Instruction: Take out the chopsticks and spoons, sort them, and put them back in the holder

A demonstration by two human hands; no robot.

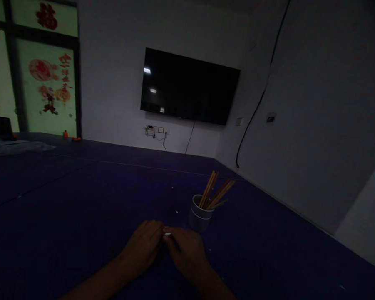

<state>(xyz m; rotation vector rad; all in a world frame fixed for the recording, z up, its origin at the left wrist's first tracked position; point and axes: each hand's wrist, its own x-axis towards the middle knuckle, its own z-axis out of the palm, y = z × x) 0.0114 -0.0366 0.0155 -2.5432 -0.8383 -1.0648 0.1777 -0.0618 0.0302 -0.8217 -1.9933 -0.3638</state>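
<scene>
My left hand (pixel 145 243) and my right hand (pixel 187 251) meet low in the middle of the view, just above the dark blue surface. A small white piece (pixel 167 234) shows between the right thumb and fingers, which pinch it. The left fingers are curled closed against it from the other side; what they grip is hidden. Just beyond the right hand stands an upright light-coloured cup (pixel 200 216) with a pale rim. Several wooden chopsticks (pixel 217 193) lean out of it to the right.
Tiny white scraps (pixel 176 211) are scattered on the blue surface (pixel 112 196). Crumpled clear plastic (pixel 18 146) lies far left, with small orange objects (pixel 76 138) by the glass door. A television (pixel 190 87) hangs on the far wall; a black cable (pixel 259 104) runs down the right wall.
</scene>
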